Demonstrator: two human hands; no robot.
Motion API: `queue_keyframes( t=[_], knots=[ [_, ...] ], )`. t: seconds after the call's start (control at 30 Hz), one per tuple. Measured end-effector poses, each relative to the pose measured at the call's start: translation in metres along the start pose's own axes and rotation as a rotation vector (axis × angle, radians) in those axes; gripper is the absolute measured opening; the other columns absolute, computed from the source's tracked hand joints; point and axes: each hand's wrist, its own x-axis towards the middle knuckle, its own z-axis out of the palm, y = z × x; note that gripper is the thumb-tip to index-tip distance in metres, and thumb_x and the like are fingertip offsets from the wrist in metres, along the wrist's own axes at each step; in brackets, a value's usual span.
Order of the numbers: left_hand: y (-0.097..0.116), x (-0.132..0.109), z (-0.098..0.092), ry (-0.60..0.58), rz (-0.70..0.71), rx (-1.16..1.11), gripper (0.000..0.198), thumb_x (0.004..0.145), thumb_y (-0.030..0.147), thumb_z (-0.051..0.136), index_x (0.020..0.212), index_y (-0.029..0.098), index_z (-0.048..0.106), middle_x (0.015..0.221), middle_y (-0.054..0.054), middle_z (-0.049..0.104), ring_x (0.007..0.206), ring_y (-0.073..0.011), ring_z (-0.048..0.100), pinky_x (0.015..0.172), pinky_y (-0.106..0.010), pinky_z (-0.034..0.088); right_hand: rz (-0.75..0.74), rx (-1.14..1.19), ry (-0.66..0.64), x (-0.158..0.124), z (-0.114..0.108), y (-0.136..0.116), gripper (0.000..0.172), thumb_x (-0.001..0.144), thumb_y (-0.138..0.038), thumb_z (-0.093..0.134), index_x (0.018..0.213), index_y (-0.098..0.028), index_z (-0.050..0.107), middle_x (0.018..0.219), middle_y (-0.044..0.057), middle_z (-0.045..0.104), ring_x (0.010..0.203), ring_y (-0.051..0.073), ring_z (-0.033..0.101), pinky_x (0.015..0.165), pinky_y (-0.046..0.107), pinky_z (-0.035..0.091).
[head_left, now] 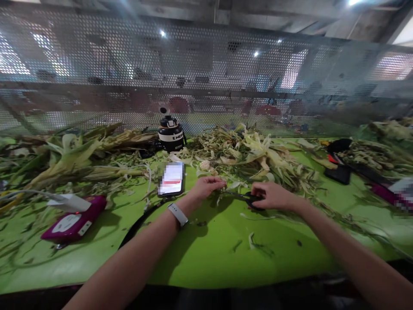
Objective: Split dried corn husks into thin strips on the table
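Note:
My right hand (272,196) is wrapped around the dark handles of a pair of scissors (241,196), whose blades point left toward my other hand. With fingertips pinched, my left hand (208,187) holds a small plant sprig (220,199), partly hidden and too small to make out fully. The scissor tips are close to the sprig; whether they touch it I cannot tell. A grey-white watch band circles my left wrist. Just beyond my hands lies a heap of pale leaves and plant trimmings (258,150). Small scraps (251,242) lie on the green tabletop (209,254).
A lit phone (171,178) lies left of my hands, with a black strap near it. Behind it stands a black bottle (171,135). A purple power bank (74,219) with a white plug is at left. Leafy stalks (71,150) line the back, before a perforated metal screen (200,73).

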Motion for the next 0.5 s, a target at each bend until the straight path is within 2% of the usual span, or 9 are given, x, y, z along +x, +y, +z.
queue_keyframes(
  t=[0.2,0.5],
  knots=[
    [-0.0002,0.0003,0.0001,0.004,0.009,0.010,0.017,0.054,0.031,0.076,0.063,0.018,0.068,0.082,-0.004,0.070,0.084,-0.0172,0.059,0.086,-0.031,0.041,-0.020,-0.044,0.035,0.0070,0.0042,-0.0035,0.028,0.067,-0.043,0.063,0.078,-0.019,0.055,0.072,0.002,0.061,0.062,0.014,0.052,0.054,0.023,0.034],
    [-0.0001,0.0011,-0.0013,-0.020,0.018,0.030,0.016,0.057,0.031,0.074,0.064,0.017,0.068,0.080,-0.004,0.069,0.083,-0.0166,0.058,0.085,-0.030,0.041,-0.045,-0.033,0.043,0.0091,0.0074,-0.0071,0.030,0.067,-0.046,0.063,0.075,-0.019,0.053,0.069,0.000,0.060,0.059,0.013,0.050,0.053,0.023,0.033]
  ],
)
